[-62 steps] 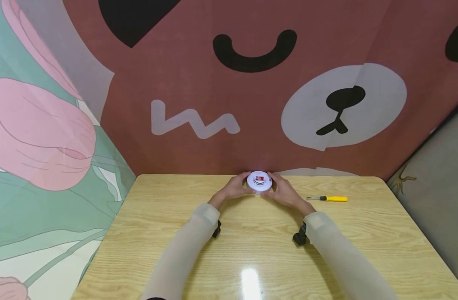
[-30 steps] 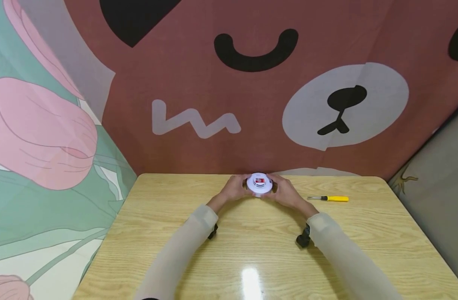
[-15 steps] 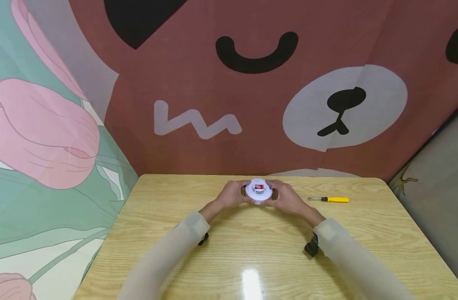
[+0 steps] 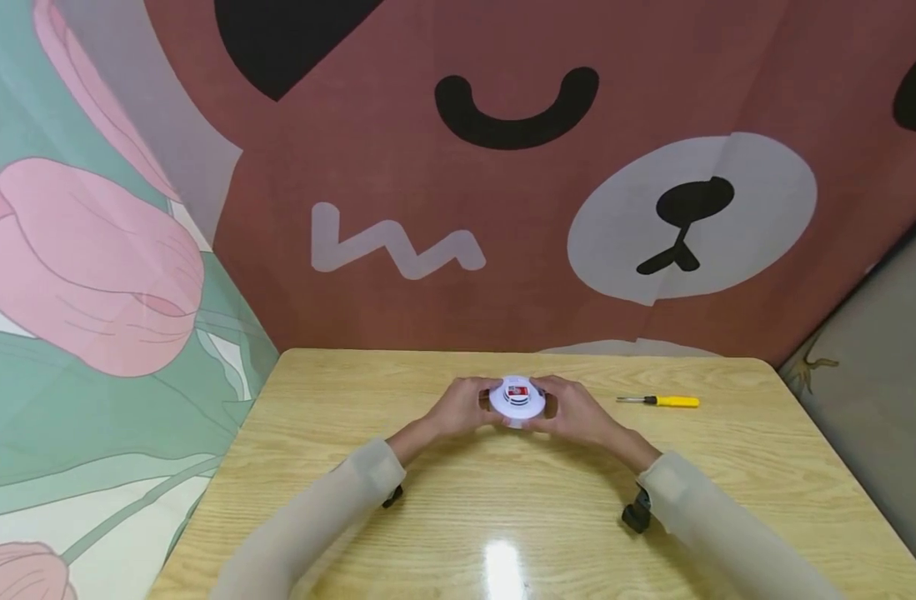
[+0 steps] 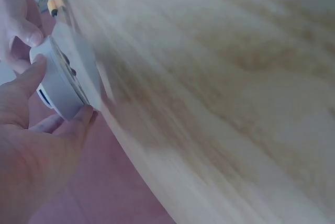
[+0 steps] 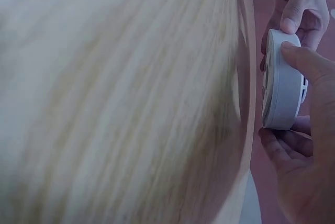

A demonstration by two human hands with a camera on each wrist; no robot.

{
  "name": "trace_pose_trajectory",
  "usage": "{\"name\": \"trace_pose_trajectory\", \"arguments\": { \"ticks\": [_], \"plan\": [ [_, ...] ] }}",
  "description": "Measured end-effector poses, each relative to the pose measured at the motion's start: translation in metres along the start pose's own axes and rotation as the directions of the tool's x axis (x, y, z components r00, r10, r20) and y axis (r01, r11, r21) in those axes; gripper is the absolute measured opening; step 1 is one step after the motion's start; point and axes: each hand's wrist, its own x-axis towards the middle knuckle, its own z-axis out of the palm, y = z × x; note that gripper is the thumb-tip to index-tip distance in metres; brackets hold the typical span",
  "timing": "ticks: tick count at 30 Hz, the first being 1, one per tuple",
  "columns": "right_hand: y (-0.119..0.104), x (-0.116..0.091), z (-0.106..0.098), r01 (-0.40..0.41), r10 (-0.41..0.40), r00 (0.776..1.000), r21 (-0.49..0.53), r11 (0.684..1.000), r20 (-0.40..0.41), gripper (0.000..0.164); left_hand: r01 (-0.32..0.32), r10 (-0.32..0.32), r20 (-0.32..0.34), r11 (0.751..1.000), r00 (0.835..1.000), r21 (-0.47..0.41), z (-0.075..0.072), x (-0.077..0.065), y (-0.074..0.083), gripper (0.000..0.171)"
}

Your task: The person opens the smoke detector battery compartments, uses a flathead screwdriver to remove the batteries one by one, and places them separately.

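Observation:
A round white smoke detector (image 4: 517, 411) with a red label on its raised, slotted top is held near the back of the table, about midway across. My left hand (image 4: 460, 407) grips its left rim, thumb on the near side and fingers round the far side. From the right, my right hand (image 4: 576, 412) holds the opposite rim the same way. In the left wrist view the smoke detector (image 5: 55, 85) is close over the tabletop, and small fittings show on its underside. The right wrist view shows its smooth side wall (image 6: 284, 88) between thumb and fingers.
A screwdriver (image 4: 675, 402) with a yellow handle lies to the right of my right hand, tip pointing left. The wooden table (image 4: 458, 517) ends at a back edge against a wall cloth (image 4: 397, 308) printed with a bear. A floral cloth (image 4: 97, 267) hangs on the left.
Both hands have drawn the smoke detector from the table's back edge toward me, keeping hold of it. The forearms have spread wider apart. The screwdriver has stayed in place.

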Motion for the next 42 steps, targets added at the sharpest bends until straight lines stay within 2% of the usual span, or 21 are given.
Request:
{"name": "trace_pose_trajectory", "arguments": {
  "ticks": [5, 10, 14, 24, 31, 35, 38, 42],
  "plan": [
    [-0.005, -0.004, 0.0, -0.02, 0.02, 1.0, -0.004, 1.0, 0.018, 0.08, -0.004, 0.005, 0.018, 1.0, 1.0, -0.03, 0.0, -0.006, 0.001, 0.074],
    [-0.008, -0.007, 0.002, -0.025, 0.025, 0.999, -0.005, 1.0, 0.037, 0.081, -0.009, 0.009, 0.04, 1.0, 0.999, -0.002, 0.001, -0.011, 0.003, 0.079],
    [-0.011, -0.009, 0.002, -0.063, 0.061, 0.996, 0.016, 0.998, 0.061, 0.082, 0.006, -0.006, 0.054, 1.0, 0.999, -0.003, 0.002, -0.015, 0.005, 0.079],
    [-0.016, -0.012, -0.003, -0.181, 0.153, 0.976, 0.181, 0.967, 0.156, 0.077, -0.012, 0.019, 0.087, 0.996, 0.996, -0.085, 0.001, -0.026, 0.009, 0.074],
    [-0.019, -0.014, -0.007, -0.225, 0.174, 0.962, 0.254, 0.941, 0.209, 0.067, -0.069, 0.086, 0.095, 0.983, 0.992, -0.171, -0.001, -0.03, 0.007, 0.068],
    [-0.021, -0.014, -0.009, -0.216, 0.168, 0.965, 0.249, 0.944, 0.201, 0.068, -0.083, 0.105, 0.091, 0.971, 0.99, -0.223, -0.003, -0.029, 0.005, 0.064],
    [-0.022, -0.015, -0.008, -0.165, 0.126, 0.976, 0.225, 0.96, 0.178, 0.069, -0.082, 0.104, 0.085, 0.97, 0.991, -0.23, -0.004, -0.028, 0.002, 0.061],
    [-0.022, -0.015, -0.005, -0.083, 0.052, 0.987, 0.207, 0.975, 0.149, 0.056, -0.078, 0.095, 0.064, 0.97, 0.993, -0.229, -0.005, -0.026, 0.0, 0.055]
  ]
}}
